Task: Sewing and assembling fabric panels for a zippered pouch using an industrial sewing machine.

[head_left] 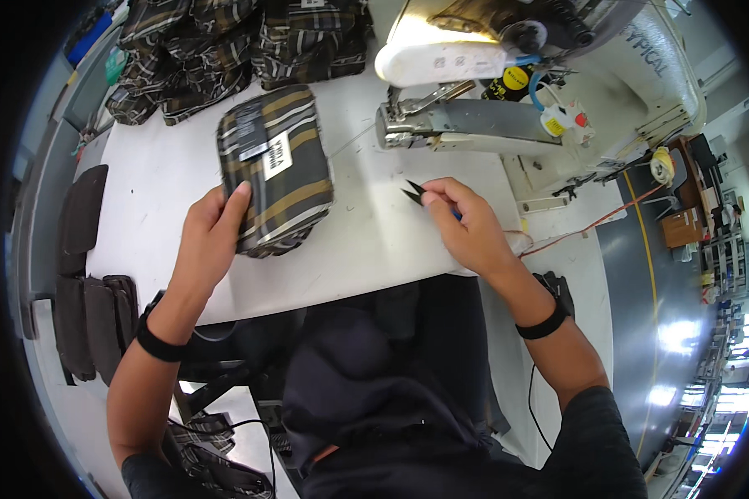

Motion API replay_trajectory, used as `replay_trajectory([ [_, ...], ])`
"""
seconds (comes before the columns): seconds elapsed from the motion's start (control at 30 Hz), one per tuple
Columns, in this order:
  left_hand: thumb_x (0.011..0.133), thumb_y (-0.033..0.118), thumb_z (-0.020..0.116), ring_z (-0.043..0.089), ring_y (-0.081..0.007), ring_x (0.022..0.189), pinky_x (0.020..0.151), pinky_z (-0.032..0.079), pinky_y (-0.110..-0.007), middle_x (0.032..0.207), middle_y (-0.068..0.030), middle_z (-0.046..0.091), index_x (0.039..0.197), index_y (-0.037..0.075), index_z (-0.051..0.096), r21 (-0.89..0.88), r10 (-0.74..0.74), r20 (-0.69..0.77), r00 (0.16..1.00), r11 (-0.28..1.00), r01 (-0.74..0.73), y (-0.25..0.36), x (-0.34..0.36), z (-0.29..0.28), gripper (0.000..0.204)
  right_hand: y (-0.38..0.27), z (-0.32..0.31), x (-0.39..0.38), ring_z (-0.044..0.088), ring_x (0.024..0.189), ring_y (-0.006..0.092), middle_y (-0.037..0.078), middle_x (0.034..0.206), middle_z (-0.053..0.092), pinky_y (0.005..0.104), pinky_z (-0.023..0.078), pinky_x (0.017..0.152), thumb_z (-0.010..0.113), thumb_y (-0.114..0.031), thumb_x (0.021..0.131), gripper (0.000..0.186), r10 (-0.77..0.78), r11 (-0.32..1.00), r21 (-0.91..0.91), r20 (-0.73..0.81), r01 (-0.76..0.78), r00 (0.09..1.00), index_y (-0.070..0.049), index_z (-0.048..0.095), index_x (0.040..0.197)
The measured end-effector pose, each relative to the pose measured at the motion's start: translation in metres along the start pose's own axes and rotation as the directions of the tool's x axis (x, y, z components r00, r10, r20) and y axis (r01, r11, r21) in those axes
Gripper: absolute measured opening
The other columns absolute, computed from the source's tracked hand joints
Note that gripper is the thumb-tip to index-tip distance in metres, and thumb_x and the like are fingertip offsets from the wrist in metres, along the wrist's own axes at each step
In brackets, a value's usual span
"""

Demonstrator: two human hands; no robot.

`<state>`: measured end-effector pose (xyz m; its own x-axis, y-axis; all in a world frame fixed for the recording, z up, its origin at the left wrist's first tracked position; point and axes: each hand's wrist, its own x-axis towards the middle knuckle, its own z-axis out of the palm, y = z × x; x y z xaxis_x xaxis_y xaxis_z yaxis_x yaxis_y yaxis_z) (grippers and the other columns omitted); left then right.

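My left hand (214, 229) grips the lower left edge of a striped fabric pouch (295, 195), thumb on top. The pouch is dark with tan and white stripes; a white label and a dark tag show on its upper face. A thin thread runs from its right side toward the sewing machine's arm (474, 125). In my right hand (466, 220) is a pair of thread snips (414, 192), its dark pointed blades apart and aimed left toward the pouch. The snips' handle is mostly hidden by my fingers. Blades and pouch do not touch.
Piles of similar striped pouches (200, 62) lie at the far left of the white table (366, 241). A lit lamp (441, 62) hangs over the machine at the far right. Dark padded pieces (87, 324) stand at the left, and an orange-red cord (591, 224) stretches rightward.
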<state>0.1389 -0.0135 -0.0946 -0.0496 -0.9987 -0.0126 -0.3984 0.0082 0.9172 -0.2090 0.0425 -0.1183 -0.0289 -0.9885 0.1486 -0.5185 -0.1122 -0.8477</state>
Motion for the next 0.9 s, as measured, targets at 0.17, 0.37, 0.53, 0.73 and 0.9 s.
replay_trajectory([
  [0.17, 0.111, 0.032, 0.060, 0.038, -0.0065, 0.070, 0.060, 0.036, -0.030, 0.070, 0.0023, 0.046, 0.080, -0.001, 0.054, 0.102, 0.003, -0.023, 1.000, 0.995, -0.001, -0.043, -0.033, -0.031, 0.045, -0.041, 0.040, 0.009, 0.060, 0.079, 0.0128, 0.007, 0.086, 0.068, 0.0302, 0.050, 0.074, 0.074, -0.033, 0.100, 0.034, -0.024, 0.983, 0.184, 0.233, -0.020, 0.972, 0.000, 0.072, 0.105],
  [0.37, 0.111, 0.029, 0.061, 0.036, -0.0051, 0.069, 0.058, 0.034, -0.028, 0.071, 0.0047, 0.045, 0.080, 0.001, 0.054, 0.051, -0.004, -0.059, 0.998, 0.999, 0.007, -0.042, -0.042, -0.029, 0.043, -0.066, 0.073, 0.028, 0.059, 0.085, 0.0035, -0.003, 0.095, 0.069, 0.0223, 0.049, 0.078, 0.070, -0.026, 0.105, 0.027, -0.040, 0.932, 0.351, 0.352, -0.092, 0.935, 0.001, 0.073, 0.109],
  [0.53, 0.111, 0.030, 0.060, 0.039, -0.0048, 0.069, 0.059, 0.036, -0.027, 0.072, 0.0047, 0.049, 0.084, 0.000, 0.060, 0.025, -0.005, -0.043, 0.999, 1.000, 0.006, -0.044, -0.045, -0.028, 0.041, -0.072, 0.086, 0.028, 0.055, 0.078, 0.0015, -0.004, 0.092, 0.068, 0.0208, 0.047, 0.073, 0.070, -0.025, 0.105, 0.026, -0.035, 0.893, 0.430, 0.369, -0.137, 0.929, 0.000, 0.074, 0.105],
  [0.73, 0.110, 0.028, 0.061, 0.047, -0.0060, 0.075, 0.065, 0.043, -0.026, 0.082, 0.0033, 0.055, 0.096, 0.001, 0.066, 0.173, -0.058, 0.190, 0.980, 0.985, 0.025, -0.033, -0.046, -0.080, 0.031, -0.055, 0.057, 0.004, 0.057, 0.081, 0.0058, -0.001, 0.087, 0.067, 0.0251, 0.049, 0.075, 0.074, -0.025, 0.102, 0.025, -0.006, 0.979, 0.195, 0.347, -0.066, 0.938, 0.000, 0.074, 0.102],
  [0.9, 0.092, 0.033, 0.080, 0.051, -0.0365, 0.137, 0.108, 0.047, -0.049, 0.152, -0.0174, 0.049, 0.133, 0.008, 0.065, 0.482, 0.398, -0.033, 0.917, 0.810, -0.334, 0.015, -0.091, -0.070, 0.051, 0.030, -0.006, -0.009, 0.070, 0.090, 0.0247, 0.014, 0.103, 0.072, 0.0355, 0.056, 0.081, 0.076, -0.026, 0.098, 0.029, -0.158, 0.964, -0.242, -0.201, 0.107, 0.967, -0.002, 0.071, 0.114],
])
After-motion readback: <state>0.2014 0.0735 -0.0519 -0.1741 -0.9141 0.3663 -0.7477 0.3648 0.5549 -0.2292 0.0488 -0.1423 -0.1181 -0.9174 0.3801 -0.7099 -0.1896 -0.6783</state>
